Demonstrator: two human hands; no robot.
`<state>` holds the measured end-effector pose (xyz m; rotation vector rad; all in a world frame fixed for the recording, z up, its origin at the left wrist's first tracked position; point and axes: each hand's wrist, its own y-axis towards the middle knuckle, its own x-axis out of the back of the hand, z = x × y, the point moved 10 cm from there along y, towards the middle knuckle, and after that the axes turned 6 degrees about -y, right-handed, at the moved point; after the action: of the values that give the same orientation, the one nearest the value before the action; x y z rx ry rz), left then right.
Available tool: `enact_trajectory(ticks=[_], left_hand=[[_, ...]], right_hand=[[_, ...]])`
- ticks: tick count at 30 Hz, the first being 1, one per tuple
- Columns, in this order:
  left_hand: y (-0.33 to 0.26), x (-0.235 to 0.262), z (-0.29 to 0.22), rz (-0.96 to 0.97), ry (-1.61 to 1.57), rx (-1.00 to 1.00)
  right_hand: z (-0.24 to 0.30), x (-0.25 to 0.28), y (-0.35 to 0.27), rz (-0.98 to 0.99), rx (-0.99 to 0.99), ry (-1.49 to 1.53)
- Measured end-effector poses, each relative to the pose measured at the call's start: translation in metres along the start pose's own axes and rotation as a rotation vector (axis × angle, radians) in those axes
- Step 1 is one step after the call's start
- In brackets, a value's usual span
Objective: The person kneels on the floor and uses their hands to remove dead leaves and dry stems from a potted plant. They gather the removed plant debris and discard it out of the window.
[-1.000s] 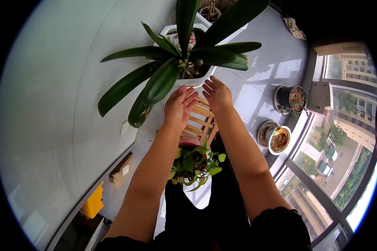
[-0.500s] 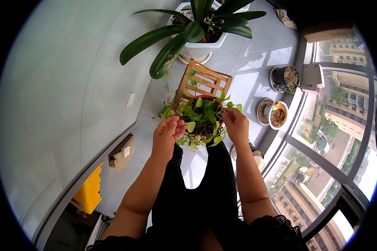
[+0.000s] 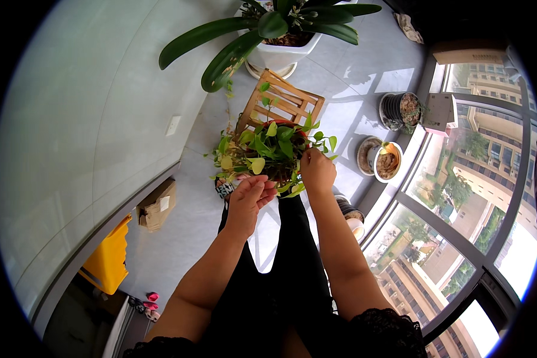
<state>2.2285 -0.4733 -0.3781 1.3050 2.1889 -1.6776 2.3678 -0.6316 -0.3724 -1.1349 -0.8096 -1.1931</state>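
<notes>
A potted trailing vine (image 3: 283,143) with green and some yellowing leaves, in a reddish pot, sits at the near end of a slatted wooden chair (image 3: 289,98). My left hand (image 3: 247,203) is just in front of the leaves, palm turned inward, fingers loosely curved and nothing visible in them. On the right side of the pot, my right hand (image 3: 317,173) is closed in a pinch among the stems. What its fingertips hold is hidden by the hand.
A large strap-leaved plant in a white pot (image 3: 280,56) stands beyond the chair. Smaller pots, including a white pot (image 3: 389,162) and a dark ribbed pot (image 3: 400,110), line the window side. A cardboard box (image 3: 156,206) and yellow bin (image 3: 108,253) are by the left wall.
My view has shifted, so the surroundings sit differently. My left hand has come closer to my right hand, in front of the pot. My right hand stays at the pot's right side.
</notes>
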Motion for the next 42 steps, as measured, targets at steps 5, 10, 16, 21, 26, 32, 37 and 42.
enact_trajectory(ticks=[5, 10, 16, 21, 26, 32, 37, 42], left_hand=[[0.007, -0.026, 0.007, -0.039, -0.051, -0.008], [0.017, -0.038, 0.026, 0.117, -0.124, -0.023], [0.019, -0.026, 0.019, -0.039, -0.261, -0.030], [0.019, -0.011, 0.016, -0.059, -0.259, -0.044], [0.019, -0.007, 0.013, -0.047, -0.268, -0.042], [0.020, -0.009, 0.014, -0.044, -0.219, -0.022], [0.025, -0.007, 0.017, -0.035, -0.206, -0.021], [0.030, -0.015, 0.021, -0.044, -0.195, 0.009]], right_hand=[[0.035, 0.051, -0.032, 0.013, 0.192, 0.389], [0.070, 0.064, -0.068, 0.105, 0.436, 0.324], [0.028, 0.031, 0.016, 0.073, 0.212, 0.197], [0.045, -0.003, 0.026, 0.200, 0.243, -0.150], [0.038, -0.004, 0.020, 0.130, 0.218, -0.044], [0.030, -0.005, 0.016, 0.071, 0.208, 0.130], [0.007, 0.007, 0.007, -0.088, 0.094, 0.325], [-0.018, -0.033, -0.012, 0.223, -0.324, 0.799]])
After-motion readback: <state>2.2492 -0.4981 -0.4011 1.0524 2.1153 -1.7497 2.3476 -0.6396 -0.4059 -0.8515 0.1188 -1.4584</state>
